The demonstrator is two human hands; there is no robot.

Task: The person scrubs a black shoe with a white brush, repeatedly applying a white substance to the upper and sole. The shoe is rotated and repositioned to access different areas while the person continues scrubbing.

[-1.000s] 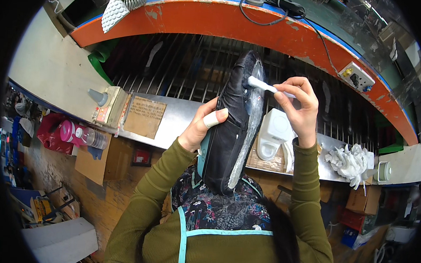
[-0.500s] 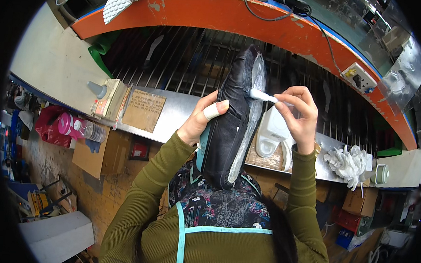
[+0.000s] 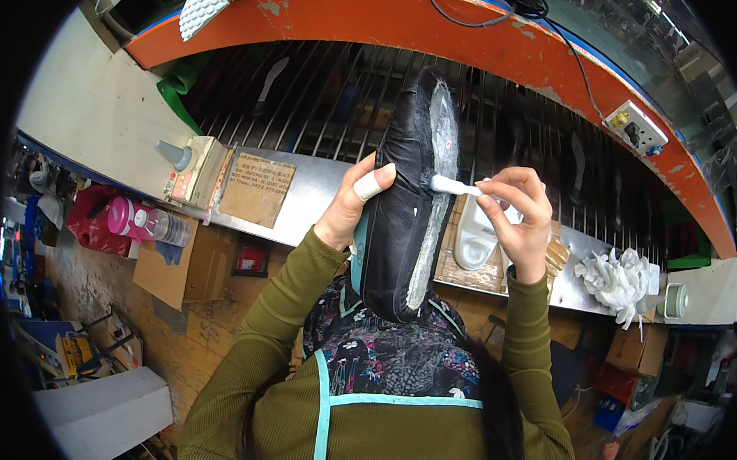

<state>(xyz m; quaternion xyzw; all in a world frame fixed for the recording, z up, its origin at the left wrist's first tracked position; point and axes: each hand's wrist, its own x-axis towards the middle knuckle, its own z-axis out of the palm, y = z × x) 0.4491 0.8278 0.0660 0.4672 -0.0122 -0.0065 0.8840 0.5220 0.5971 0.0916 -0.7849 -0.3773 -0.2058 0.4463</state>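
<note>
My left hand [image 3: 346,208], its thumb wrapped in white tape, grips the side of a black leather shoe upper [image 3: 394,239]. A teal shoe last [image 3: 358,250] shows along the left edge of this upper, which stands lengthwise in front of me. Its underside faces right and carries a whitish coating. Between thumb and fingers, my right hand [image 3: 521,224] pinches a small white brush [image 3: 457,187]. The brush's tip touches the black edge beside the coated underside. Partly behind the right hand, a white plastic container [image 3: 473,239] sits on the bench.
Beyond the metal ledge [image 3: 309,186] runs a rack of metal rods [image 3: 307,129] under an orange-edged shelf [image 3: 378,21]. Cardboard [image 3: 257,190] and a boxy dispenser [image 3: 197,169] lie left; crumpled white rags [image 3: 613,282] lie right. A socket block [image 3: 636,127] is fixed to the shelf.
The brush has come nearer to me along the shoe's edge, with my right hand lower. My left hand has turned the shoe slightly, its far end shifting left and away.
</note>
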